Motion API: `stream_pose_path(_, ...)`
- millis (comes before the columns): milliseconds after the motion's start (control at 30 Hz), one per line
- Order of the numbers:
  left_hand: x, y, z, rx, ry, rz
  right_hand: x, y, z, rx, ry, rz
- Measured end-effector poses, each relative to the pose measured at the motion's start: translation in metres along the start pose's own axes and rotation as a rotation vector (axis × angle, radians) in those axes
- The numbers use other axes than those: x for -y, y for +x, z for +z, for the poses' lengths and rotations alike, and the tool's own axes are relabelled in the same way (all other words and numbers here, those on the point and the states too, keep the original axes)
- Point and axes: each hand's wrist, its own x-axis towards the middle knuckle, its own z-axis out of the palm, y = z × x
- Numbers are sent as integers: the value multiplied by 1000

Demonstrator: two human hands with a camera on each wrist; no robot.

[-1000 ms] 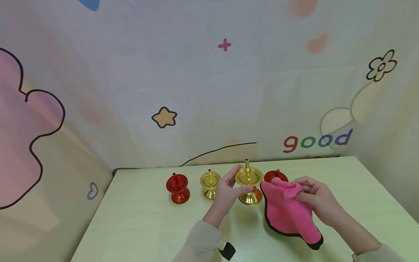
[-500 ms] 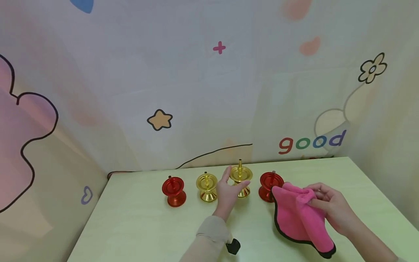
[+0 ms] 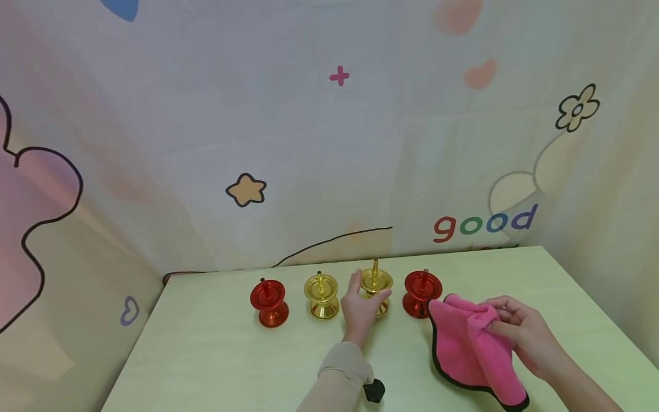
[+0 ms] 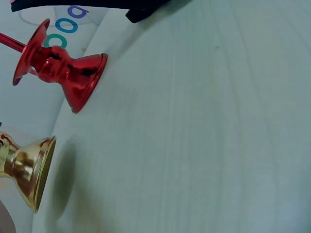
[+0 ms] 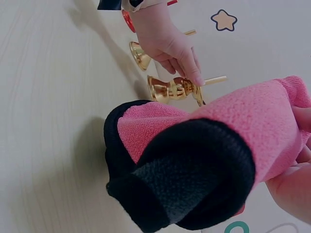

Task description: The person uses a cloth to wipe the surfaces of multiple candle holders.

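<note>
My left hand (image 3: 358, 312) holds a gold candle holder (image 3: 376, 279), thumb in front and fingers on its left. In the left wrist view, this holder's gold base (image 4: 33, 170) stands at the left edge, its shadow beside it; whether it touches the table I cannot tell. In the right wrist view, the same holder (image 5: 172, 89) sits under the fingertips. My right hand (image 3: 525, 337) pinches a pink cloth (image 3: 471, 343) with black edging, bunched at the top and hanging down. Just left of the cloth stands a red candle holder (image 3: 422, 286).
Left of my left hand stand another gold candle holder (image 3: 321, 289) and another red one (image 3: 269, 294), all in a row along the back of the pale table (image 3: 216, 355). A printed curtain (image 3: 309, 143) rises behind the table's far edge.
My left hand has lowered the gold candle holder away from the cloth, back into the row. My right hand has drawn the cloth to the right, uncovering the right red holder.
</note>
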Motion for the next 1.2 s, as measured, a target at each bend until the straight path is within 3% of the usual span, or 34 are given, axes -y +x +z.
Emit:
stream_pose_path(267,6,-2,-2,-2,12,-8,-1,0,2,4,21,-3)
stream_pose_path(667,20,-3,-10,63,168,89,-2,0,2,16,15,-3)
stream_pose_path(867,17,-9,-11,73,240,119,-3,-1,2,1,-7,-8)
stream_pose_path(967,10,-14,-9,37,274,195,-3,-1,0,-3,-5,-16)
stream_pose_path(1067,-2,-19,-6,22,291,324,-3,-1,-1,0,-7,-25)
stream_pose_path(1200,-21,-24,0,66,306,490,-2,-1,-5,-4,-32,-38)
